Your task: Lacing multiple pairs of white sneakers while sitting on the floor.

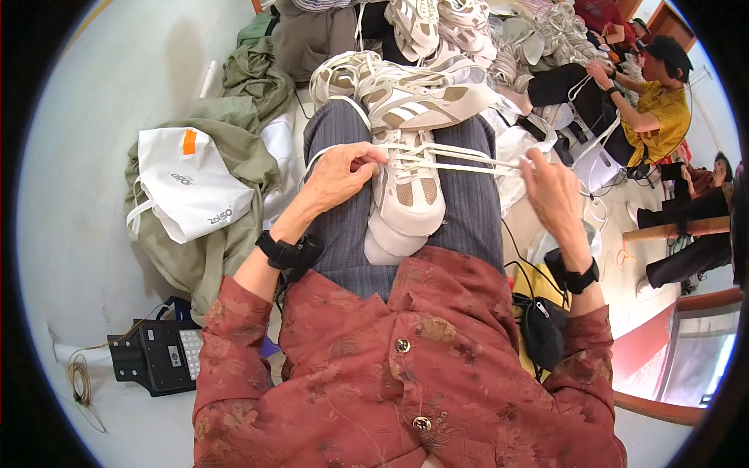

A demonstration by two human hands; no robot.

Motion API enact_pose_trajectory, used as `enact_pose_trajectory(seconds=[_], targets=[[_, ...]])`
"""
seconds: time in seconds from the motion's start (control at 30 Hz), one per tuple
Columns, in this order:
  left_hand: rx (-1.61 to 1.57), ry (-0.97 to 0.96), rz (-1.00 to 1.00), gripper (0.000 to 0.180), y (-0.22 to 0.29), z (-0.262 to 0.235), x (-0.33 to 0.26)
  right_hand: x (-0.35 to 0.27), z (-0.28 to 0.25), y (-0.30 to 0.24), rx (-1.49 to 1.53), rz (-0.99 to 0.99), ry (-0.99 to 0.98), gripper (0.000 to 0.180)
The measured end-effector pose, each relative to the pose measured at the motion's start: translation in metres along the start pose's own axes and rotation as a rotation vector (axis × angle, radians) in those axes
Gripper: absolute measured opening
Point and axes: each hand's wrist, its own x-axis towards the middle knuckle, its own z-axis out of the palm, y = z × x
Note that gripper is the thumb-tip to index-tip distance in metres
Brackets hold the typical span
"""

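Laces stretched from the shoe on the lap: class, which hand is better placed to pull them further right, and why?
Probably the right hand: it grips the white laces out beyond the shoe. The left hand is at the shoe's left edge.

A plain white wall (86,179) rose along the left side, with a soft grey shadow on its upper part, while a pale tiled floor (640,308) spread out on the right under a brown wooden bar of furniture (679,229), seen only in part. Toward the lower right, a reddish-brown frame (659,409) bordered a pale pane (704,355), and a brown door-like panel (672,30) stood at the upper right. Bright light washed the floor nearly white in places.
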Motion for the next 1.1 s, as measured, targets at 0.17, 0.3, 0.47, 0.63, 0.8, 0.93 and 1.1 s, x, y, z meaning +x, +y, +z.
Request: enact_pose_trajectory(seconds=[0.17,0.3,0.47,0.63,0.8,0.93,1.1], targets=[[0.018,0.018,0.021,0.022,-0.002,0.001,0.0,-0.021,0.022,0.092,-0.243,0.316,-0.04,0.018],[0.025,0.012,-0.009,0.021,0.0,0.001,0.0,-0.045,0.053,0.13,-0.191,0.396,-0.035,0.022],[0.045,-0.01,-0.006,0.019,-0.004,0.0,0.0,-0.037,0.049,0.076,-0.005,0.283,-0.066,0.022],[0.053,-0.012,-0.02,0.017,0.004,0.0,0.002,0.011,0.023,-0.006,0.586,-0.038,0.099,0.018],[0.141,0.074,0.193,0.017,0.026,0.01,0.012,0.036,0.037,-0.041,0.596,-0.271,0.096,0.007],[0.254,0.099,0.36,0.014,0.033,0.024,0.023,0.035,0.093,-0.046,0.198,-0.145,0.046,0.007],[0.482,0.115,0.33,0.012,0.034,0.015,0.008,0.04,0.095,-0.071,0.398,-0.268,0.16,0.008]])
